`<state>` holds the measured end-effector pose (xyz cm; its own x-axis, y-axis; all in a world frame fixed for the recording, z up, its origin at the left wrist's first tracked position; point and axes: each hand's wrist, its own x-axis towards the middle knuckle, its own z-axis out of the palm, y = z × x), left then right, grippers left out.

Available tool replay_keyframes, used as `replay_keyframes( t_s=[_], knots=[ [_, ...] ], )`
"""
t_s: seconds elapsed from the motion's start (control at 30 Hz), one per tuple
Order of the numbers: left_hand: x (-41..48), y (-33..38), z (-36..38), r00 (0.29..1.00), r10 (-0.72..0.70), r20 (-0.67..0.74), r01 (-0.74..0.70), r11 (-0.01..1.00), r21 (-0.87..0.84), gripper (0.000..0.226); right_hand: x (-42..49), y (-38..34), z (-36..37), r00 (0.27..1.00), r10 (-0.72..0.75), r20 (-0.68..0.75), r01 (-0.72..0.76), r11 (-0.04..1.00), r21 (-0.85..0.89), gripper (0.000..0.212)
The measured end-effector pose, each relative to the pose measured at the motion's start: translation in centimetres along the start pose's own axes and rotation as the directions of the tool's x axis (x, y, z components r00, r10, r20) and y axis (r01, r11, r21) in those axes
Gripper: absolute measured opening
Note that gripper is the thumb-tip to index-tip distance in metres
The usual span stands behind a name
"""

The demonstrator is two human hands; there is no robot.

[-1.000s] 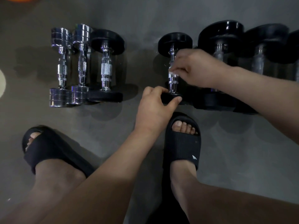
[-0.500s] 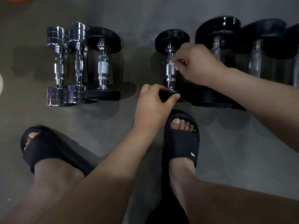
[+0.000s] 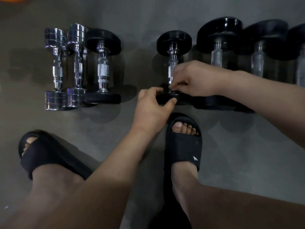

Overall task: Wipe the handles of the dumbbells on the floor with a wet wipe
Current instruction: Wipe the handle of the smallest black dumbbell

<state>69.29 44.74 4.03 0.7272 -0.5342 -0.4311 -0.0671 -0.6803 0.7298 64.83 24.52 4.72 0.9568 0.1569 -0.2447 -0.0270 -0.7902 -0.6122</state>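
— Head view: the dumbbell [image 3: 173, 42] lies mid-row on the floor [image 3: 140, 22], its handle [image 3: 171, 63] running straight away from the person.
— Left hand [image 3: 151, 108] grips the near plate [image 3: 166, 98]. Right hand [image 3: 193, 80], closer in, pinches the handle's near end; wipe hidden.

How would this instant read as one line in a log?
left hand: grips small black-plated dumbbell by near plate | right hand: pinches its chrome handle, low end | wet wipe: hidden

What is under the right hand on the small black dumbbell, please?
The right hand covers the lower chrome handle; only its upper part shows. Any wipe is hidden beneath the curled fingers. The left hand grips the near plate.
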Motion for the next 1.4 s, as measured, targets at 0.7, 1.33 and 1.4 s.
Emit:
replay_keyframes(
  t_s=[0.7,1.33,1.4],
  knots=[
    [1.3,0.1,0.7,0.982,-0.158,0.104,0.152,0.986,0.065,0.076,0.4,0.5,-1.2,0.989,0.076,-0.124,-0.083,0.995,-0.047,0.012],
    [1.2,0.0,0.5,0.966,-0.217,0.141,0.224,0.974,-0.038,0.079,1.9,0.0,0.4,0.921,0.195,-0.339,-0.265,0.948,-0.175,0.023],
    [1.4,0.0,0.4,0.966,-0.207,0.156,0.216,0.975,-0.046,0.081,1.1,-0.4,0.6,0.933,0.165,-0.319,-0.225,0.961,-0.163,0.021]
  ],
)
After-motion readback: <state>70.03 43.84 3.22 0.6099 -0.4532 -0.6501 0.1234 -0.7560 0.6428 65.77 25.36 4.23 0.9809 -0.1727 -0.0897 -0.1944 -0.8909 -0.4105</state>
